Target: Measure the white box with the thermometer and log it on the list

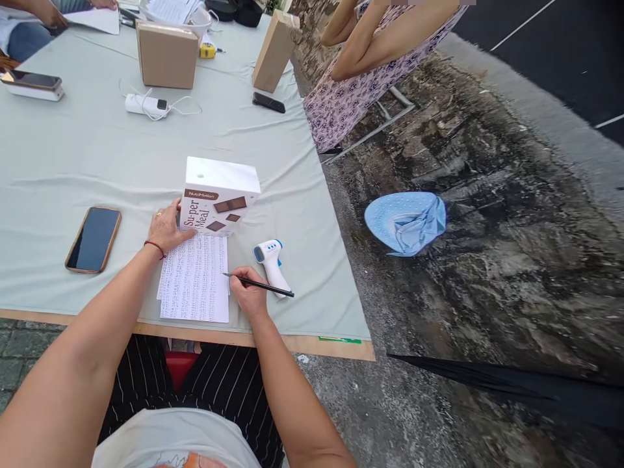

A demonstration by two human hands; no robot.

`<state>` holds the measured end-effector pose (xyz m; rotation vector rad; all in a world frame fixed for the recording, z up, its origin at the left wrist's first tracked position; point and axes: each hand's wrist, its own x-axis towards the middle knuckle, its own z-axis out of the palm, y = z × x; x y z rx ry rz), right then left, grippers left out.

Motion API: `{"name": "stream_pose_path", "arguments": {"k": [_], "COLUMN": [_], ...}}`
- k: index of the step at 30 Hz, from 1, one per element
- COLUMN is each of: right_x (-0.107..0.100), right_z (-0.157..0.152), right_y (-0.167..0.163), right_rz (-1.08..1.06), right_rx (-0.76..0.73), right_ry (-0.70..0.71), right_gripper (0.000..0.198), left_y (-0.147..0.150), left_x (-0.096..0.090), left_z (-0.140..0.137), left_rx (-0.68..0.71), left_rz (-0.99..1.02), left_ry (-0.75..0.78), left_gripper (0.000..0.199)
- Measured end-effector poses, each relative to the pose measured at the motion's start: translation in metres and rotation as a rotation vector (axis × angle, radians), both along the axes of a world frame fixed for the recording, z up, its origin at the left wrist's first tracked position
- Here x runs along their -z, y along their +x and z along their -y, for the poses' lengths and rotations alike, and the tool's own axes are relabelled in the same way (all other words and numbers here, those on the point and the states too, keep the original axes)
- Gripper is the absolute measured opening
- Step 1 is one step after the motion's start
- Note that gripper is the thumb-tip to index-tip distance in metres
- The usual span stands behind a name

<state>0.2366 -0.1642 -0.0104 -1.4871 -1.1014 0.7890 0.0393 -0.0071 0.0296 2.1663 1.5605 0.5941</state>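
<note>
My left hand (168, 225) grips the lower left corner of a white and brown NutriMotion "Super Meal" box (219, 195), its thumb across the front face. The box stands upright at the far end of printed paper sheets (195, 286), which are covered in dense small text. In my right hand (250, 296) is a slim black pen (263, 284), its tip at the right edge of the sheets. Just beyond that hand lies a white and blue infrared thermometer (273, 266). A phone in a brown case (93, 239) rests to the left.
Farther back on the cloth-covered table (97, 156) are a cardboard box (166, 57), a tall carton (273, 52), a white device with a cable (146, 105) and a black phone (268, 102). A blue hat (407, 222) lies on the ground at right. Other people are at the far side.
</note>
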Motion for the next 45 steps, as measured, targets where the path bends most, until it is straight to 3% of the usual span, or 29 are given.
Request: {"name": "stream_pose_path", "arguments": {"k": [45], "right_x": [-0.0002], "right_z": [-0.0006], "right_y": [-0.0029], "right_rz": [0.083], "right_rx": [-0.037], "right_ry": [-0.023], "right_gripper": [0.008], "left_y": [0.0010], "left_x": [-0.0003], "left_z": [-0.0009], "left_rx": [-0.007], "left_rz": [-0.010], "left_ry": [-0.009], "left_gripper": [0.072]}}
